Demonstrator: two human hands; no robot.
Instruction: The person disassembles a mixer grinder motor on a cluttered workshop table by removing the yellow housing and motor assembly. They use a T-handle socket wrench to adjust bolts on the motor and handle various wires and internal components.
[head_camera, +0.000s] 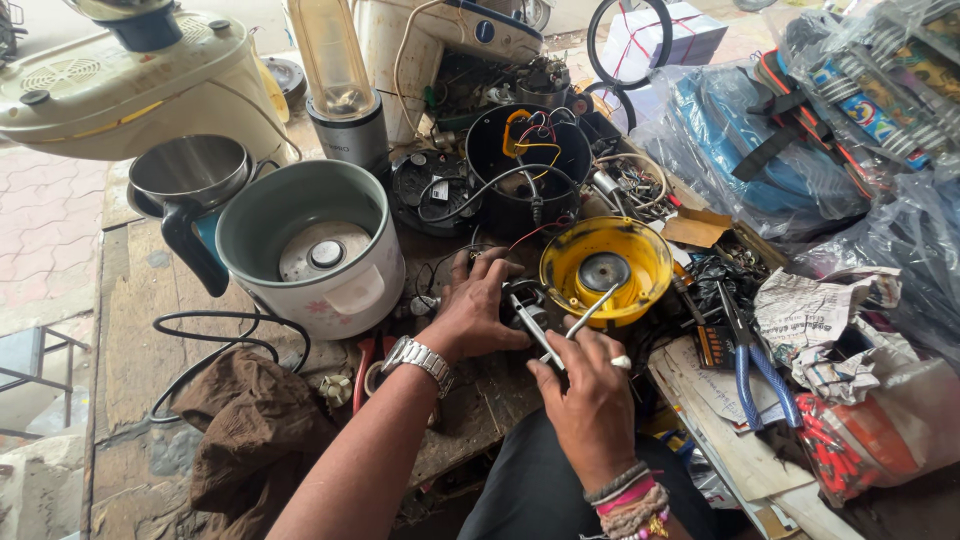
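My left hand (475, 305), with a metal watch on the wrist, presses down on a small dark motor part (523, 300) on the wooden bench. My right hand (590, 385), with a ring and thread bracelets, grips a thin metal tool (572, 325) whose tip reaches toward that part. Just beyond sits a round yellow appliance base (605, 268) with a grey hub in its middle. A black round housing (528, 165) with red and yellow wires stands behind it.
A white rice cooker body (305, 245) stands at left, with a steel pot (190, 175) and a blender jar (335, 70) behind. Blue-handled pliers (755, 365) lie at right near crumpled paper and plastic bags. A black cable (215, 335) and brown cloth (255, 430) lie at front left.
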